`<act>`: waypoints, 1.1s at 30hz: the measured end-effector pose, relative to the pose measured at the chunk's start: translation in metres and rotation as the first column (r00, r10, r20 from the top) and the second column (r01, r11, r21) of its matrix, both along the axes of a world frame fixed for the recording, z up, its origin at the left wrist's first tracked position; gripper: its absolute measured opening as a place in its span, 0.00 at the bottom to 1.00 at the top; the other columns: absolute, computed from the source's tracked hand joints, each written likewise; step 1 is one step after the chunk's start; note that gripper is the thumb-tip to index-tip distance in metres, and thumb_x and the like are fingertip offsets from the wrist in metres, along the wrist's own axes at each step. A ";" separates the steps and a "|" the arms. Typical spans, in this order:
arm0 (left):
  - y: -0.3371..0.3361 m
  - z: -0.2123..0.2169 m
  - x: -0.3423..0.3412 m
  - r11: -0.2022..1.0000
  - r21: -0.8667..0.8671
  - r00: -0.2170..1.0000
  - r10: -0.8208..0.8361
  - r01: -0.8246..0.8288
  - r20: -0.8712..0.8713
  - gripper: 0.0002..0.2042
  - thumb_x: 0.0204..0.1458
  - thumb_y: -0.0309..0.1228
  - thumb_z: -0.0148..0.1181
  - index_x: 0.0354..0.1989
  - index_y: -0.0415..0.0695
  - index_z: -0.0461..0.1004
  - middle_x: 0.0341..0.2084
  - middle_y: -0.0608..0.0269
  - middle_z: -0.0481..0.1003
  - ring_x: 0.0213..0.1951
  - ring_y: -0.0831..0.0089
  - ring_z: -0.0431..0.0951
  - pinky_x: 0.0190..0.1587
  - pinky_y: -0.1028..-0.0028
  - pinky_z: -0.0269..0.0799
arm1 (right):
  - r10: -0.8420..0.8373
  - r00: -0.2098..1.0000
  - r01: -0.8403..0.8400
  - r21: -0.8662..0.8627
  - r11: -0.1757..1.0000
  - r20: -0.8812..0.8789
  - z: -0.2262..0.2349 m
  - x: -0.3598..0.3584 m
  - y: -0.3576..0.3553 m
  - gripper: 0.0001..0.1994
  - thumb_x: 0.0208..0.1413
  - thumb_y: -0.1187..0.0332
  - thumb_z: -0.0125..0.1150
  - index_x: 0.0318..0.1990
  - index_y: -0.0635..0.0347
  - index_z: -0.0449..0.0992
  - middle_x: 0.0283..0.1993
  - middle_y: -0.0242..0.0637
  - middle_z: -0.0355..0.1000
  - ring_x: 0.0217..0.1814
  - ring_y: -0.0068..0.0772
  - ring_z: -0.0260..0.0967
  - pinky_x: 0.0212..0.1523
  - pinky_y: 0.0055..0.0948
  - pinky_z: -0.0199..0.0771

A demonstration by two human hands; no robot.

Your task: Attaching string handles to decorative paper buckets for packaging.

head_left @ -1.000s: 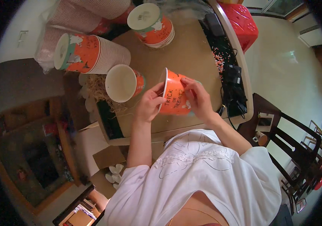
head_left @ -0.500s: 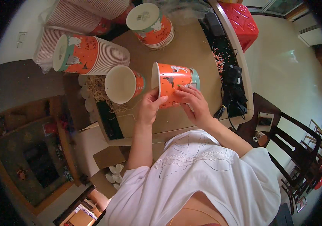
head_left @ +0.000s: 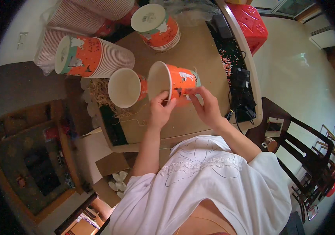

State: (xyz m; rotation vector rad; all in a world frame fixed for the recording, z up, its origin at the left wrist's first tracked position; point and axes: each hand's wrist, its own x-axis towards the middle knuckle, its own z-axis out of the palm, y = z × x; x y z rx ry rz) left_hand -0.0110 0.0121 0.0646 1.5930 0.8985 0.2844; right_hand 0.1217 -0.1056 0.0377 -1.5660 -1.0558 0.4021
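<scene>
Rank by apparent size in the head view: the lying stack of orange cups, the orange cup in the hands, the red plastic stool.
1. Lying stack of orange cups, largest.
2 and 3. Orange cup in the hands and red plastic stool look alike; the stool is cut off by the edge and farther away, so unranked.

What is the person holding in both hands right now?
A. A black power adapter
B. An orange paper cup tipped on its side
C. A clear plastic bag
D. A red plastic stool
B: the left hand grips the rim and the right hand pinches the side of an orange paper cup, whose white open mouth faces the person's left above the brown table.
</scene>
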 end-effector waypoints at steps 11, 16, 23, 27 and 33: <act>-0.013 0.001 0.007 0.983 0.178 0.999 -0.031 0.035 -0.030 0.22 0.47 0.17 0.55 0.53 0.41 0.67 0.40 0.61 0.75 0.42 0.76 0.74 0.47 0.77 0.68 | -0.078 0.993 0.061 -0.169 0.984 -0.092 0.009 0.000 0.011 0.06 0.49 0.75 0.58 0.36 0.62 0.70 0.33 0.41 0.72 0.34 0.35 0.72 0.35 0.29 0.72; -0.015 -0.001 0.008 0.982 0.167 0.996 -0.087 0.092 -0.035 0.23 0.47 0.15 0.52 0.55 0.41 0.65 0.45 0.60 0.73 0.46 0.74 0.72 0.50 0.75 0.67 | -0.094 0.995 0.083 -0.226 0.971 -0.037 0.004 0.000 0.011 0.06 0.50 0.74 0.58 0.35 0.61 0.69 0.32 0.42 0.72 0.33 0.37 0.72 0.33 0.30 0.72; -0.017 -0.013 0.006 0.986 0.138 0.996 -0.091 0.091 -0.006 0.25 0.47 0.14 0.50 0.57 0.42 0.64 0.45 0.62 0.72 0.46 0.74 0.72 0.51 0.76 0.66 | -0.085 0.996 0.076 -0.280 0.957 -0.019 0.007 0.001 0.010 0.06 0.50 0.72 0.58 0.34 0.61 0.68 0.32 0.44 0.72 0.33 0.40 0.72 0.31 0.33 0.71; -0.018 -0.020 0.006 0.975 0.206 0.994 -0.099 0.089 0.041 0.25 0.45 0.15 0.52 0.56 0.43 0.65 0.40 0.56 0.75 0.37 0.72 0.76 0.41 0.74 0.71 | -0.085 0.996 0.081 -0.283 0.956 -0.002 0.006 0.002 0.010 0.06 0.49 0.72 0.58 0.33 0.61 0.68 0.31 0.44 0.72 0.33 0.41 0.72 0.31 0.33 0.71; -0.021 -0.017 0.011 0.971 0.214 0.994 -0.110 0.107 0.003 0.24 0.45 0.15 0.50 0.55 0.42 0.65 0.38 0.55 0.74 0.36 0.69 0.76 0.39 0.73 0.72 | -0.082 0.995 0.094 -0.300 0.949 0.051 0.002 0.003 0.010 0.05 0.48 0.72 0.58 0.32 0.60 0.68 0.31 0.42 0.71 0.33 0.42 0.72 0.31 0.34 0.71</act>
